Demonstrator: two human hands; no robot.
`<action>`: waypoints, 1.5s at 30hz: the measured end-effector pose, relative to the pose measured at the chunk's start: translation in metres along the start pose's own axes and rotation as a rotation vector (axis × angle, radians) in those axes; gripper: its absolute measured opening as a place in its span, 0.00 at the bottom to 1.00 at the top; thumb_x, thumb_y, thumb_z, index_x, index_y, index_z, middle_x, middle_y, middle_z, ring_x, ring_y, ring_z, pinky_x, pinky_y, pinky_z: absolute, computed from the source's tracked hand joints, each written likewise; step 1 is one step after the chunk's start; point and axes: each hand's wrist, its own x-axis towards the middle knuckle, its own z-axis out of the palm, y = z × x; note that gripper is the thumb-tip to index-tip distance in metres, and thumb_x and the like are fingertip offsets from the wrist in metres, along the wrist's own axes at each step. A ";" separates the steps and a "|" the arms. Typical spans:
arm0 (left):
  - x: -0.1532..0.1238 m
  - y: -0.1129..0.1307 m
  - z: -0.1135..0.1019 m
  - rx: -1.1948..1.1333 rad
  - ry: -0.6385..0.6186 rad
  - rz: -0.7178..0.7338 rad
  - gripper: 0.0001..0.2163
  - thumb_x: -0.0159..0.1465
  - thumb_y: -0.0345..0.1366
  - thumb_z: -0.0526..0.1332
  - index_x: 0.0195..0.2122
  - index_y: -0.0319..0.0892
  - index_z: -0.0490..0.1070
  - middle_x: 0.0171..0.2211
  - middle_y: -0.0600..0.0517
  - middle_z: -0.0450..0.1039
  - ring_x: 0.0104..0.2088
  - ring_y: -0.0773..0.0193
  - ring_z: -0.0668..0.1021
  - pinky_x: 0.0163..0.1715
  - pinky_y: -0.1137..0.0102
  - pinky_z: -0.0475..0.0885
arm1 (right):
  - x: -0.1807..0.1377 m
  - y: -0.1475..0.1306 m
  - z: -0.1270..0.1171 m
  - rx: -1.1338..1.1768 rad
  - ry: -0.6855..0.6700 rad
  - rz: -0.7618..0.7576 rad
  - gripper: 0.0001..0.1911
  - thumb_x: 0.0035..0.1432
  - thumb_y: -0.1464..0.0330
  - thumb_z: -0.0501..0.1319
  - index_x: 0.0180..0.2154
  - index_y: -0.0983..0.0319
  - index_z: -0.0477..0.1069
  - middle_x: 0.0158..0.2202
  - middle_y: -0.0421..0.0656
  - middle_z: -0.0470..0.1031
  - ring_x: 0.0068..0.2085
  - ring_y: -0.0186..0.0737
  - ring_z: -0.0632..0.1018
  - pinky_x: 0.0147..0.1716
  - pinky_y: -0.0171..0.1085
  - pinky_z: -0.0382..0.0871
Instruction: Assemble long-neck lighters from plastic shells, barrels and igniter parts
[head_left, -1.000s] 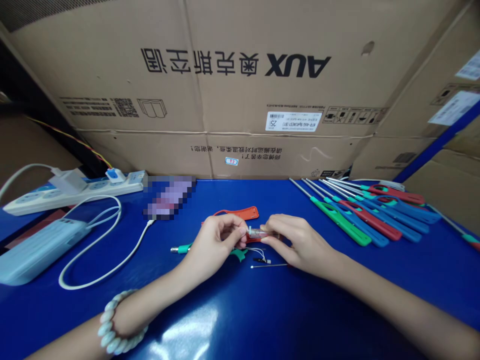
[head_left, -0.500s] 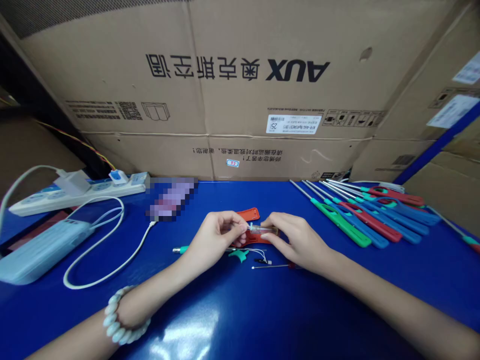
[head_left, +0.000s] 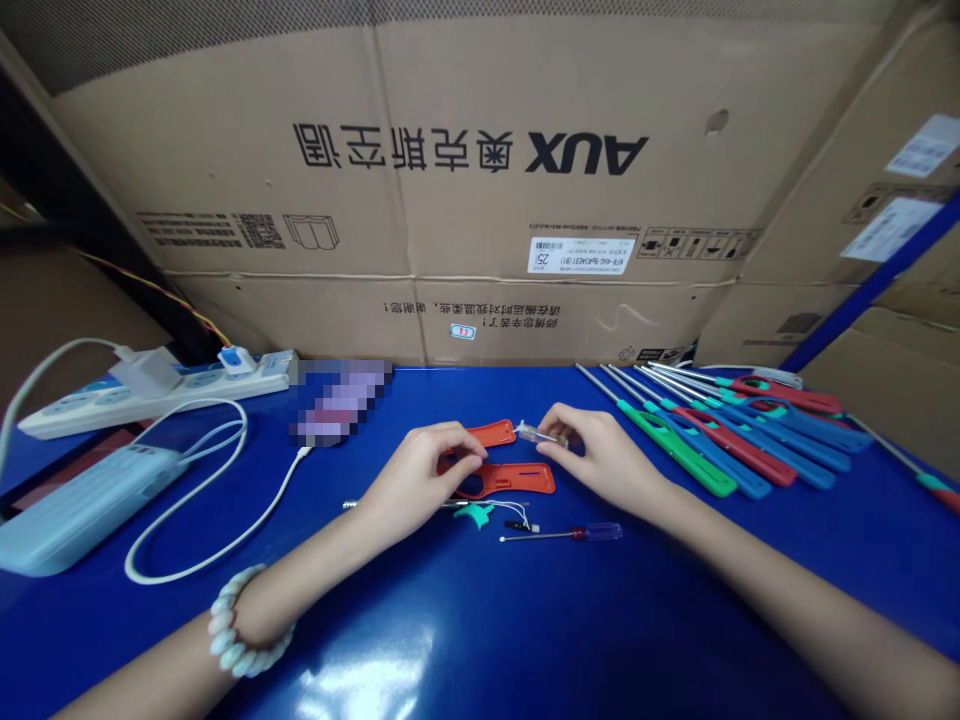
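Note:
In my right hand (head_left: pixel 589 440), thumb and fingertips pinch a small clear lighter fuel tank (head_left: pixel 538 434) with a white fitting at its left end. My left hand (head_left: pixel 431 465) is over the left end of two orange lighter shell halves, thumb and fingers apart; whether it touches them is hard to tell. The upper shell half (head_left: pixel 495 433) lies behind the lower shell half (head_left: pixel 517 478), whose inside faces up. In front of them lie a green trigger (head_left: pixel 474 514), a small black part with white wires (head_left: pixel 517 526), and a metal lighter tube (head_left: pixel 350 505) partly hidden by my left hand.
A screwdriver (head_left: pixel 596 532) with a purple handle lies nearest me. Several assembled lighters (head_left: pixel 739 445) fan out at right. To the left are a phone (head_left: pixel 341 405), a white cable (head_left: pixel 232 545), a power bank (head_left: pixel 90 505) and a power strip (head_left: pixel 202 378). A large cardboard box (head_left: pixel 450 200) stands behind.
My hands have moved apart. My right hand carries the clear fuel tank right and slightly up, away from my left fingers, which have loosened. More of the lower shell and the screwdriver handle show.

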 end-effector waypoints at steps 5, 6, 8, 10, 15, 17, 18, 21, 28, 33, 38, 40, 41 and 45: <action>0.012 -0.018 -0.007 0.342 0.038 0.116 0.07 0.63 0.27 0.56 0.34 0.41 0.73 0.36 0.51 0.72 0.39 0.61 0.74 0.42 0.64 0.67 | 0.008 0.021 -0.006 -0.077 -0.069 0.100 0.02 0.56 0.69 0.59 0.32 0.61 0.70 0.31 0.42 0.74 0.32 0.39 0.72 0.31 0.36 0.61; 0.015 -0.020 -0.007 0.377 0.030 0.122 0.07 0.63 0.26 0.56 0.34 0.41 0.73 0.36 0.51 0.72 0.39 0.61 0.73 0.43 0.65 0.67 | 0.009 0.023 -0.006 -0.081 -0.072 0.104 0.03 0.56 0.69 0.60 0.32 0.61 0.70 0.31 0.42 0.74 0.32 0.40 0.72 0.31 0.36 0.61; 0.021 -0.022 -0.005 0.441 -0.003 0.121 0.07 0.63 0.27 0.56 0.35 0.41 0.73 0.38 0.51 0.71 0.39 0.60 0.73 0.42 0.65 0.68 | 0.009 0.025 -0.006 -0.084 -0.072 0.106 0.03 0.56 0.69 0.60 0.32 0.61 0.70 0.31 0.43 0.73 0.32 0.40 0.72 0.31 0.36 0.62; 0.026 -0.023 -0.004 0.494 -0.044 0.111 0.07 0.62 0.29 0.58 0.40 0.41 0.73 0.40 0.50 0.71 0.41 0.59 0.73 0.43 0.64 0.68 | 0.009 0.025 -0.006 -0.083 -0.070 0.106 0.03 0.56 0.69 0.59 0.32 0.61 0.70 0.31 0.43 0.73 0.33 0.40 0.72 0.31 0.36 0.62; 0.036 -0.023 -0.005 0.532 -0.122 0.116 0.13 0.59 0.34 0.64 0.46 0.40 0.71 0.45 0.48 0.70 0.45 0.57 0.72 0.47 0.63 0.67 | 0.009 0.024 -0.008 -0.073 -0.058 0.096 0.03 0.56 0.69 0.60 0.32 0.61 0.71 0.31 0.43 0.74 0.33 0.40 0.73 0.32 0.37 0.63; 0.039 -0.024 -0.005 0.542 -0.143 0.148 0.11 0.59 0.32 0.64 0.44 0.40 0.72 0.43 0.48 0.71 0.44 0.58 0.73 0.47 0.63 0.66 | 0.008 0.025 -0.009 -0.066 -0.063 0.084 0.03 0.56 0.68 0.60 0.32 0.61 0.71 0.31 0.43 0.74 0.33 0.40 0.73 0.32 0.37 0.63; 0.040 -0.024 -0.005 0.546 -0.151 0.162 0.10 0.60 0.30 0.63 0.43 0.40 0.73 0.43 0.49 0.71 0.43 0.59 0.73 0.46 0.64 0.66 | 0.008 0.025 -0.009 -0.061 -0.069 0.079 0.03 0.56 0.68 0.60 0.32 0.61 0.71 0.31 0.43 0.74 0.33 0.40 0.73 0.32 0.37 0.64; 0.043 -0.023 -0.001 0.553 -0.134 0.186 0.09 0.60 0.29 0.63 0.42 0.40 0.73 0.41 0.49 0.71 0.42 0.59 0.72 0.44 0.64 0.65 | 0.007 0.021 -0.010 -0.038 -0.093 0.065 0.03 0.57 0.68 0.60 0.32 0.61 0.71 0.31 0.42 0.74 0.33 0.39 0.73 0.33 0.37 0.64; 0.023 0.001 0.006 0.400 -0.192 0.302 0.02 0.63 0.31 0.60 0.34 0.41 0.72 0.36 0.52 0.71 0.39 0.61 0.71 0.43 0.64 0.64 | 0.003 0.003 -0.013 0.049 -0.111 0.049 0.04 0.57 0.68 0.60 0.31 0.62 0.70 0.28 0.41 0.72 0.30 0.36 0.72 0.30 0.34 0.64; -0.003 0.011 0.003 0.355 -0.298 0.314 0.03 0.65 0.33 0.59 0.36 0.41 0.71 0.36 0.51 0.72 0.39 0.61 0.73 0.40 0.67 0.65 | -0.004 -0.009 -0.021 0.227 -0.329 0.118 0.04 0.57 0.68 0.58 0.31 0.62 0.65 0.24 0.39 0.73 0.26 0.34 0.72 0.25 0.32 0.63; -0.007 0.009 -0.003 0.363 -0.291 0.296 0.03 0.65 0.30 0.58 0.37 0.41 0.71 0.37 0.51 0.71 0.39 0.61 0.73 0.40 0.67 0.65 | -0.010 -0.020 -0.025 0.264 -0.548 0.135 0.04 0.57 0.69 0.58 0.31 0.62 0.63 0.28 0.42 0.77 0.26 0.34 0.75 0.24 0.31 0.64; -0.004 0.007 -0.001 0.352 -0.296 0.316 0.04 0.65 0.30 0.57 0.38 0.41 0.71 0.37 0.51 0.71 0.39 0.62 0.72 0.39 0.67 0.65 | -0.011 -0.022 -0.025 0.250 -0.582 0.143 0.04 0.56 0.69 0.58 0.31 0.62 0.63 0.29 0.43 0.78 0.26 0.34 0.74 0.23 0.30 0.63; -0.003 0.007 0.002 0.350 -0.294 0.333 0.05 0.66 0.30 0.57 0.38 0.41 0.72 0.37 0.51 0.70 0.39 0.62 0.72 0.39 0.68 0.65 | -0.011 -0.023 -0.024 0.257 -0.590 0.144 0.04 0.56 0.69 0.58 0.31 0.62 0.63 0.29 0.43 0.78 0.26 0.34 0.74 0.23 0.30 0.63; 0.006 0.009 0.018 0.401 -0.254 0.389 0.06 0.66 0.30 0.56 0.35 0.40 0.73 0.35 0.51 0.70 0.37 0.61 0.71 0.38 0.67 0.64 | -0.009 -0.019 -0.025 0.212 -0.545 0.110 0.02 0.55 0.70 0.58 0.31 0.62 0.65 0.26 0.40 0.75 0.25 0.33 0.72 0.24 0.30 0.62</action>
